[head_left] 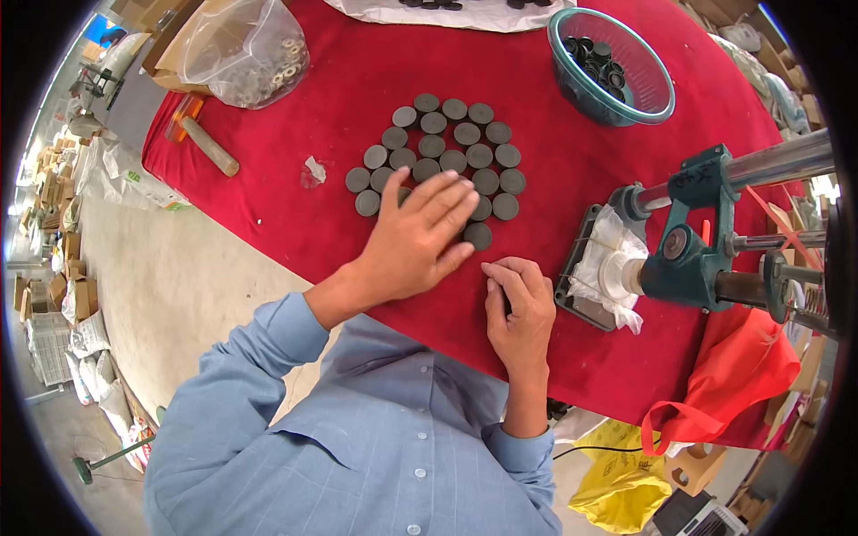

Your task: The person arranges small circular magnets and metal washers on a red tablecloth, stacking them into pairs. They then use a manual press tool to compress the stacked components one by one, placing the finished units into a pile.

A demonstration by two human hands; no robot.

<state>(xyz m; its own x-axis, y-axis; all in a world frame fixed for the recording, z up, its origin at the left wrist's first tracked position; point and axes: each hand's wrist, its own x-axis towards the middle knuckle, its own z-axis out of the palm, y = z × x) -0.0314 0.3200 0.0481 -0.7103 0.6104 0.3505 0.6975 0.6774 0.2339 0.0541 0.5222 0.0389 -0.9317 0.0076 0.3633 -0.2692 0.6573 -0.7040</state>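
Observation:
Many dark grey round discs [453, 161] lie flat in a loose cluster on the red cloth [295, 214]. Over the near side of this cluster, my left hand [416, 237] lies palm down with its fingers stretched out, covering some discs. One disc [478, 236] sits just beyond its thumb, nearest to me. My right hand [521, 308] rests near the table's front edge, fingers loosely curled. No object shows in it, though its palm is hidden.
A teal hand press [693, 255] with a white wrapped piece [612, 268] stands at right. Behind are a teal basket [661, 112] of black round parts and a clear bag [246, 54] of rings. A wooden-handled tool [210, 147] lies left; a red bag [728, 375] lies front right.

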